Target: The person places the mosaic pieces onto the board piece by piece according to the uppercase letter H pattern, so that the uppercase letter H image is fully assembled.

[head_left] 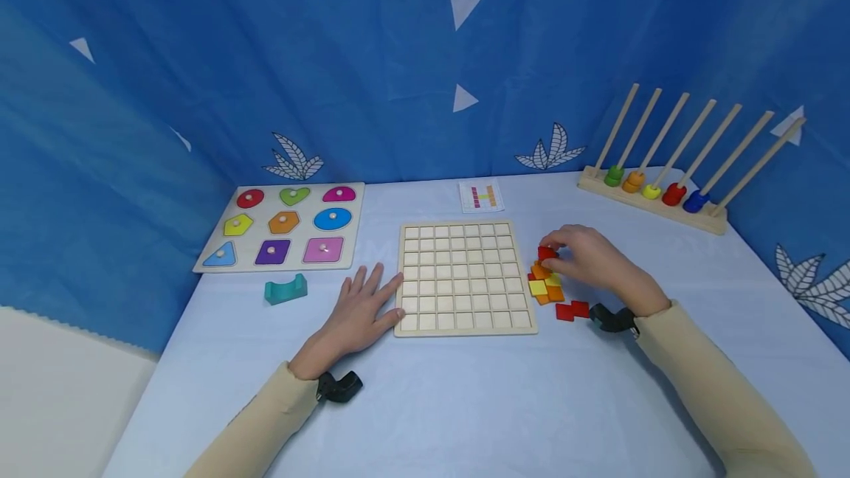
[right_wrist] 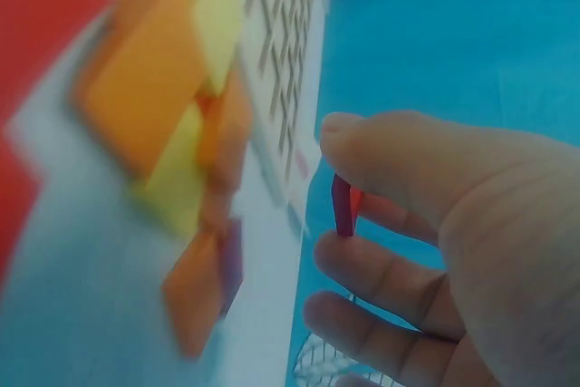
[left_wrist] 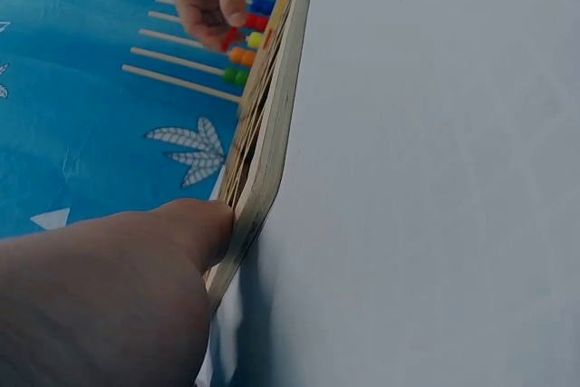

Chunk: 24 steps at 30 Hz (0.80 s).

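Note:
My right hand pinches a red square tile between thumb and fingers, above a small pile of tiles. Orange tiles and yellow tiles lie heaped there, at the right edge of a wooden grid board. Two more red tiles lie just nearer to me, side by side. The visible cells of the board hold no tiles. My left hand lies with fingers spread at the board's left edge; its thumb touches the rim in the left wrist view.
A shape puzzle board with knobbed pieces lies at the back left. Nearer than it sits a teal curved block. Behind the grid board is a pattern card. A peg stand with coloured beads stands at the back right.

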Each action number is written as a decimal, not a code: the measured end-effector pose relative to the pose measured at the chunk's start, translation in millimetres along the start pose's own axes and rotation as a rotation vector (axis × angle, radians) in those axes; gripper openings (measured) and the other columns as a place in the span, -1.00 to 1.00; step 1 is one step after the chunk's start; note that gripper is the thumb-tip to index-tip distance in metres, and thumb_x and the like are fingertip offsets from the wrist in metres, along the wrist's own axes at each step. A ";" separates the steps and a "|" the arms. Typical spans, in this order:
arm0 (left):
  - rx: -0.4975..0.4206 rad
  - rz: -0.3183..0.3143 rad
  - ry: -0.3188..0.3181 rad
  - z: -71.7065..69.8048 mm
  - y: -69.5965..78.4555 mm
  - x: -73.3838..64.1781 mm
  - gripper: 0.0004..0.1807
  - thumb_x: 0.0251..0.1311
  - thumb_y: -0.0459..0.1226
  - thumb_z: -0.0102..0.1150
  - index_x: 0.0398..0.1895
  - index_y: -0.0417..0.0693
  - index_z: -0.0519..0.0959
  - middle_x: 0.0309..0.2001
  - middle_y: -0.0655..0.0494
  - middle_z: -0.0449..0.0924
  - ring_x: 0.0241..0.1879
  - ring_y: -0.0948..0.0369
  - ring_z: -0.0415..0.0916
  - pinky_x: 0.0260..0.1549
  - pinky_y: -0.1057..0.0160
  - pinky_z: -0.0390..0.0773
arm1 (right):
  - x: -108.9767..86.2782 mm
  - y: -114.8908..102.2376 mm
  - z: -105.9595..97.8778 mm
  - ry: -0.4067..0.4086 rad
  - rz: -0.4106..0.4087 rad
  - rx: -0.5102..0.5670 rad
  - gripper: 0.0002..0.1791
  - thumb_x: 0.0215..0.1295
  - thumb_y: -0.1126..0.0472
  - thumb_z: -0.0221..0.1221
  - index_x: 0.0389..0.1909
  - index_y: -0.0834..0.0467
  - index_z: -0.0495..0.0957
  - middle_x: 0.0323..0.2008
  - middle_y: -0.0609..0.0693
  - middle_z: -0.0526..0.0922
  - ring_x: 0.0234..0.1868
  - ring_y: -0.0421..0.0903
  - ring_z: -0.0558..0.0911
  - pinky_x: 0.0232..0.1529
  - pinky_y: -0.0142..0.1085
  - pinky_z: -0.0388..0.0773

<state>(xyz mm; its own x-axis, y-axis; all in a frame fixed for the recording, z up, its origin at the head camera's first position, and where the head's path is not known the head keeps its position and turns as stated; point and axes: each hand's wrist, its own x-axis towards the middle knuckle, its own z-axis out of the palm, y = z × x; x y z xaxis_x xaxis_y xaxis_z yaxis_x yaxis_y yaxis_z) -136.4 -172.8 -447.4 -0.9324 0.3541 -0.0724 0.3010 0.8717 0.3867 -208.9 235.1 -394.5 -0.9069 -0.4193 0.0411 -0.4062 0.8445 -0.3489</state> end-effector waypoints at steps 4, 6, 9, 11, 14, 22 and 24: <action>-0.001 -0.005 0.001 1.4 -1.4 -0.3 -0.26 0.43 0.07 0.08 0.60 0.10 0.20 0.64 -0.26 -0.06 0.62 -0.35 -0.29 0.48 -0.46 -0.17 | 13.9 -11.3 -0.1 -0.014 -0.024 0.013 -0.67 0.21 0.17 0.44 -0.03 0.19 0.71 -0.19 0.07 0.73 -0.14 0.01 0.61 -0.03 -0.04 0.66; -0.003 -0.004 0.005 1.9 -1.8 -0.4 -0.26 0.42 0.07 0.09 0.59 0.09 0.21 0.63 -0.26 -0.06 0.62 -0.35 -0.28 0.47 -0.47 -0.16 | 20.8 -16.9 0.3 -0.022 -0.031 0.013 -0.65 0.21 0.16 0.44 -0.01 0.19 0.71 -0.18 0.07 0.73 -0.14 0.00 0.61 -0.04 -0.06 0.67; -0.006 -0.003 0.007 1.9 -2.1 -0.6 -0.26 0.42 0.07 0.09 0.59 0.09 0.21 0.63 -0.26 -0.06 0.62 -0.35 -0.28 0.47 -0.47 -0.16 | 30.3 -23.8 1.2 -0.032 -0.045 0.011 -0.64 0.22 0.16 0.43 0.01 0.19 0.70 -0.17 0.08 0.72 -0.14 0.01 0.61 -0.06 -0.08 0.67; -0.006 -0.003 0.006 1.8 -2.0 -0.7 -0.26 0.43 0.07 0.08 0.60 0.09 0.20 0.63 -0.26 -0.06 0.62 -0.35 -0.29 0.47 -0.47 -0.17 | 36.8 -27.6 2.6 -0.035 -0.059 0.011 -0.64 0.22 0.16 0.43 0.01 0.19 0.70 -0.17 0.08 0.72 -0.14 0.03 0.62 -0.07 -0.10 0.66; -0.004 -0.002 0.004 1.6 -1.9 -1.0 -0.26 0.43 0.07 0.08 0.60 0.09 0.20 0.63 -0.26 -0.06 0.62 -0.35 -0.29 0.47 -0.47 -0.16 | 45.6 -33.6 4.0 -0.041 -0.080 0.018 -0.65 0.22 0.16 0.43 0.00 0.20 0.70 -0.17 0.09 0.72 -0.14 0.04 0.63 -0.05 -0.09 0.66; -0.013 0.002 0.008 2.4 -2.8 -0.2 -0.27 0.43 0.07 0.07 0.60 0.11 0.20 0.64 -0.25 -0.07 0.62 -0.34 -0.29 0.47 -0.46 -0.17 | 68.1 -47.5 11.2 -0.040 -0.148 0.039 -0.63 0.21 0.15 0.44 -0.01 0.22 0.71 -0.15 0.09 0.75 -0.12 0.03 0.65 -0.02 -0.07 0.66; -0.014 0.001 0.006 2.6 -3.2 0.4 -0.27 0.44 0.07 0.06 0.60 0.11 0.20 0.64 -0.24 -0.07 0.62 -0.33 -0.29 0.48 -0.46 -0.17 | 73.2 -50.9 12.5 -0.038 -0.167 0.048 -0.64 0.21 0.14 0.44 -0.02 0.22 0.71 -0.14 0.10 0.76 -0.12 0.02 0.66 -0.01 -0.07 0.66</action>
<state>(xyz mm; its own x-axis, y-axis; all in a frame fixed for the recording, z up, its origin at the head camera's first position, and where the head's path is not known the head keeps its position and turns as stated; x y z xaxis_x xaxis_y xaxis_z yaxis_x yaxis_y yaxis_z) -137.3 -174.5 -451.1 -0.9333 0.3529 -0.0664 0.2992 0.8665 0.3995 -253.3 157.3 -385.4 -0.8221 -0.5654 0.0671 -0.5442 0.7456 -0.3846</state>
